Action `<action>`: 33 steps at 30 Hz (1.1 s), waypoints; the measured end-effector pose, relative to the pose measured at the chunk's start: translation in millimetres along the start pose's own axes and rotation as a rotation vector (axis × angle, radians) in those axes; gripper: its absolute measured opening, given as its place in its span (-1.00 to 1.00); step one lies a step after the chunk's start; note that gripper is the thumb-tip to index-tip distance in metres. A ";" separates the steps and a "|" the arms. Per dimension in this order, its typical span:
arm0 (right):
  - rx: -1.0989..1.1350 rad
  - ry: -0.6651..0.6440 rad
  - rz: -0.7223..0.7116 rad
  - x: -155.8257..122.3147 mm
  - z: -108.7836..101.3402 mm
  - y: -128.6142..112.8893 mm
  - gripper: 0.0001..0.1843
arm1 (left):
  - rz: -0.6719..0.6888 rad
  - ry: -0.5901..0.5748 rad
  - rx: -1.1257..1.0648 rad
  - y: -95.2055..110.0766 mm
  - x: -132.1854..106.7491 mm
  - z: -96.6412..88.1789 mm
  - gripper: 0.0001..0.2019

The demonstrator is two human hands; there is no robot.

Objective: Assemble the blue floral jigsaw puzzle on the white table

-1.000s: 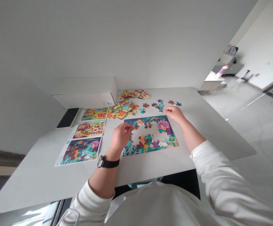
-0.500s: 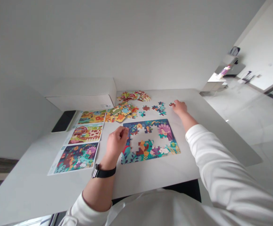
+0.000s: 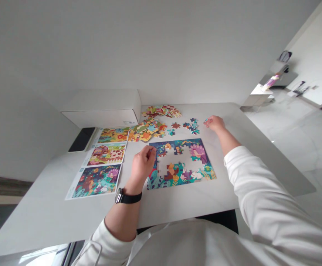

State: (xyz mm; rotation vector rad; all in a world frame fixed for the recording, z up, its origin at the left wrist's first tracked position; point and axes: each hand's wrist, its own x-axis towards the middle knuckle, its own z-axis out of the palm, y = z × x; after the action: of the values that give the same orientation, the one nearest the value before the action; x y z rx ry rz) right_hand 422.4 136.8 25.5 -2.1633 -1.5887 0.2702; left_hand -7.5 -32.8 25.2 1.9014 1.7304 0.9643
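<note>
My right hand [image 3: 215,123] pinches a jigsaw puzzle piece [image 3: 206,122] above the table's back right, just right of a small cluster of blue and teal pieces [image 3: 192,126]. A part-built jigsaw puzzle [image 3: 174,181] lies in front of me; its frame is joined around a gap in the middle. My left hand [image 3: 143,161], closed in a loose fist with nothing visible in it, is at the puzzle's left edge and covers part of it. A brown piece [image 3: 175,125] and a teal piece [image 3: 171,132] lie loose behind the puzzle.
Heaps of yellow pieces [image 3: 146,130] and red-green pieces [image 3: 163,111] lie farther back. Left of the puzzle is a sheet with three printed pictures [image 3: 98,180]. A dark phone [image 3: 82,139] lies before a white box [image 3: 102,117]. A wall stands behind the table.
The piece in my right hand has tilted and now shows a redder face with some teal. The view has shifted slightly, moving everything a little to the right. My left hand stays by the puzzle.
</note>
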 end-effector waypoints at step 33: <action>1.004 -0.523 -0.229 -218.3 69.9 -110.4 -0.68 | 0.045 -0.227 -0.505 -8.3 -2.9 29.2 -0.67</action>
State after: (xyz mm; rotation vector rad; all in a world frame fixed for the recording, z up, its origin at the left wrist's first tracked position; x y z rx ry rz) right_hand 229.6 -25.7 -7.7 -1.1616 -1.4361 1.3114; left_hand 7.4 -29.7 -1.2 1.6455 1.1814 1.0366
